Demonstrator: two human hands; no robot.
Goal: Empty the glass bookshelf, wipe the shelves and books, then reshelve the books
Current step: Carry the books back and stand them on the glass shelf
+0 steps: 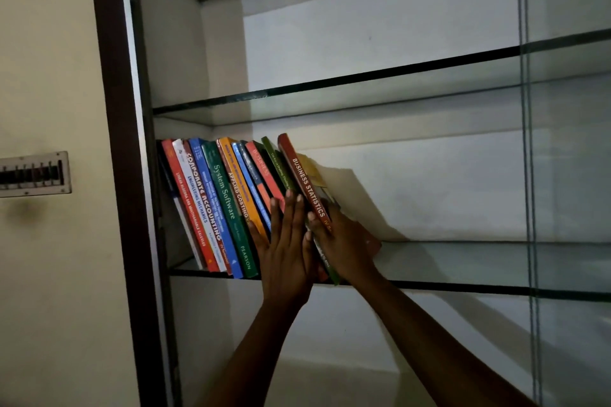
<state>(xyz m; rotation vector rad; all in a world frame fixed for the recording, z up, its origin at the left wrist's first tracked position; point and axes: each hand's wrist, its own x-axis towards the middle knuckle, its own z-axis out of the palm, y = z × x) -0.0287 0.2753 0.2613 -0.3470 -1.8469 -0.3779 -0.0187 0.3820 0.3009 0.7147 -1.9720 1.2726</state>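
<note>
A row of several books leans to the left on a glass shelf of the bookshelf, packed against its left wall. The rightmost is a red "Business Statistics" book. My left hand lies flat with straight fingers against the spines of the orange, blue and red books. My right hand is at the right end of the row, thumb on the red book's spine and palm against its cover. A green book stands just left of it.
The glass shelf above and the one at the top hold nothing. A sliding glass door edge runs vertically at the right. The dark wooden frame bounds the shelf at the left, with a wall switch panel beyond it.
</note>
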